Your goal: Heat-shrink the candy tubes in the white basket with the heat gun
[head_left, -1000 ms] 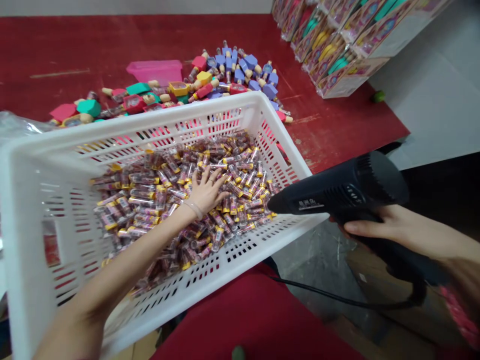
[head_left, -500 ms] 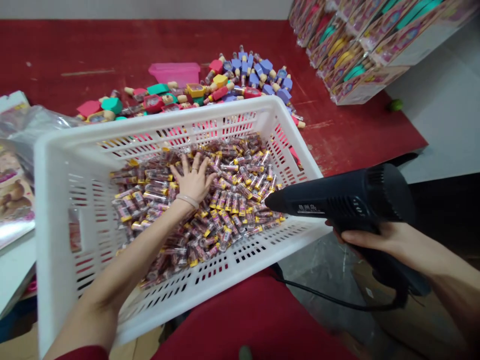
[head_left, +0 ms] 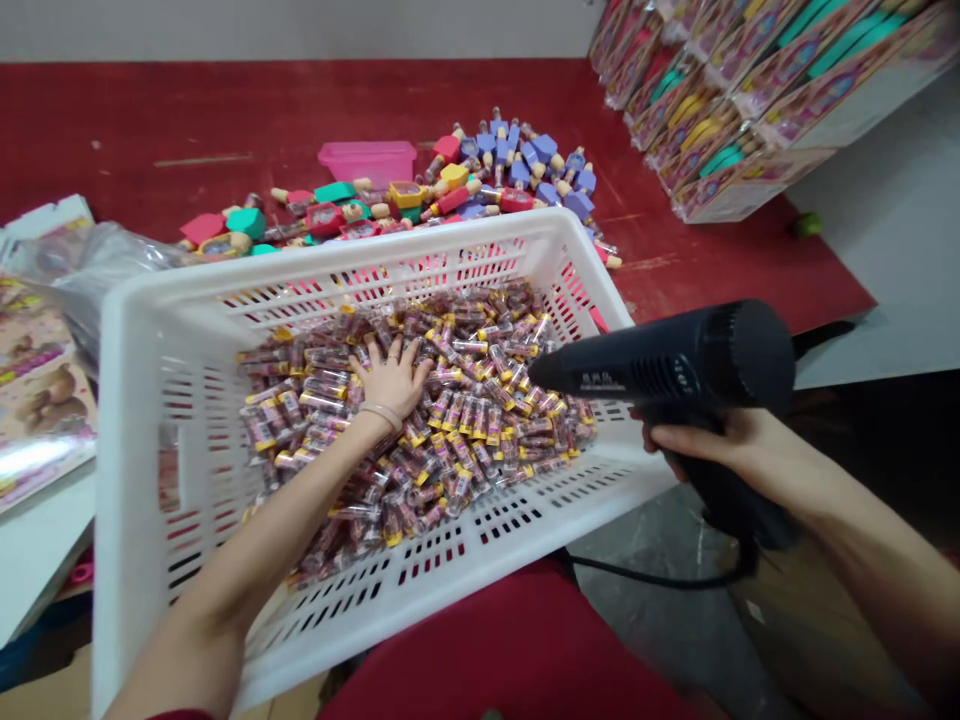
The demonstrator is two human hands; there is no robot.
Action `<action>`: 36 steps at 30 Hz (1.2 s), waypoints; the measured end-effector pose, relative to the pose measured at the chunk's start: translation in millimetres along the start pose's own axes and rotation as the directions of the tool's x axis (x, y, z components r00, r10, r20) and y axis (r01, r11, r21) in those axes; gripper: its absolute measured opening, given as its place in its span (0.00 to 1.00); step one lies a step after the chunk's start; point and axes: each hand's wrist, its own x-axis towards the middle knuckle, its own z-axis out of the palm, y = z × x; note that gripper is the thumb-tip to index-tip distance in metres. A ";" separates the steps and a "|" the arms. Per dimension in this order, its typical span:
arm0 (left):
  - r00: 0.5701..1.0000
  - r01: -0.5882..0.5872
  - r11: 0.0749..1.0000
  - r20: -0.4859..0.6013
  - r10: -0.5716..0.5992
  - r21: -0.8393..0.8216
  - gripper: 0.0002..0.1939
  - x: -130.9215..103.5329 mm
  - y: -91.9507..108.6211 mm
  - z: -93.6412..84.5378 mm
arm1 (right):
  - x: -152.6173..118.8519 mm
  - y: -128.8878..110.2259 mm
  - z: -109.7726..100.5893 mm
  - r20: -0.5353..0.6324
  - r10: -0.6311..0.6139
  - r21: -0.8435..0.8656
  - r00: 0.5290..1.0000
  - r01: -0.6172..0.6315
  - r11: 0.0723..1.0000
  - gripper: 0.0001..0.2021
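A white slotted plastic basket (head_left: 142, 420) sits tilted in front of me, filled with several small wrapped tubes (head_left: 465, 410) with yellow ends. My left hand (head_left: 390, 382) lies flat on the tubes, fingers spread, holding nothing. My right hand (head_left: 712, 450) grips the handle of a black heat gun (head_left: 667, 365). Its nozzle points left over the basket's right rim, just above the tubes.
Behind the basket, colourful toy pieces (head_left: 480, 175) and a pink tray (head_left: 367, 160) lie on the red table (head_left: 150, 120). Printed display boxes (head_left: 735, 110) stack at the back right. Clear bags and printed cards (head_left: 45, 350) lie left. The gun's black cord (head_left: 652, 580) hangs below.
My left hand has slid leftward across the tubes. The heat gun has moved up and left, its nozzle now over the basket's contents.
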 end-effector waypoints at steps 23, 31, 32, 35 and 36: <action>0.980 -0.195 0.979 -0.012 0.196 0.061 0.39 -18.9 53.6 40.4 | 65.2 -38.7 27.1 -0.068 -0.041 0.327 0.997 0.061 0.943 0.25; 0.853 -0.523 0.852 -0.005 0.523 -0.031 0.33 -32.7 122.9 49.2 | 69.9 -43.6 53.1 0.065 -0.088 0.291 0.994 0.066 0.955 0.24; 0.809 -0.587 0.809 0.005 0.588 -0.039 0.31 -38.6 126.4 46.9 | 72.1 -45.5 57.6 0.093 -0.108 0.281 0.990 0.077 0.957 0.24; 0.622 -0.781 0.623 0.029 0.783 -0.050 0.28 -64.7 116.1 32.9 | 78.8 -48.7 67.6 0.165 -0.187 0.239 0.968 0.145 0.960 0.24; 0.556 -0.829 0.557 0.039 0.830 -0.051 0.28 -75.1 105.5 26.2 | 80.0 -48.4 69.0 0.201 -0.205 0.209 0.958 0.162 0.964 0.24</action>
